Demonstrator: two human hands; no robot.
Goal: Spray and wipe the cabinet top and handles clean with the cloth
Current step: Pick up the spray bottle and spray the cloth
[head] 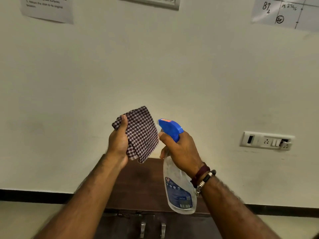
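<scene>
My left hand [118,144] grips a folded cloth [142,133] with a dark purple and white check, held upright above the cabinet. My right hand [181,150] holds a clear spray bottle [179,192] by its neck, a finger on the trigger under the blue spray head [170,126]. The nozzle points left at the cloth, almost touching it. Below both hands lies the dark brown cabinet top [143,183], set against the wall. Two metal handles [152,228] show on the cabinet front at the bottom edge. My forearms hide the cabinet's sides.
A cream wall fills most of the view. A switch and socket plate [266,140] sits on the wall at the right. Paper sheets [47,8] hang at the top left and top right. A black skirting strip [25,195] runs along the floor line.
</scene>
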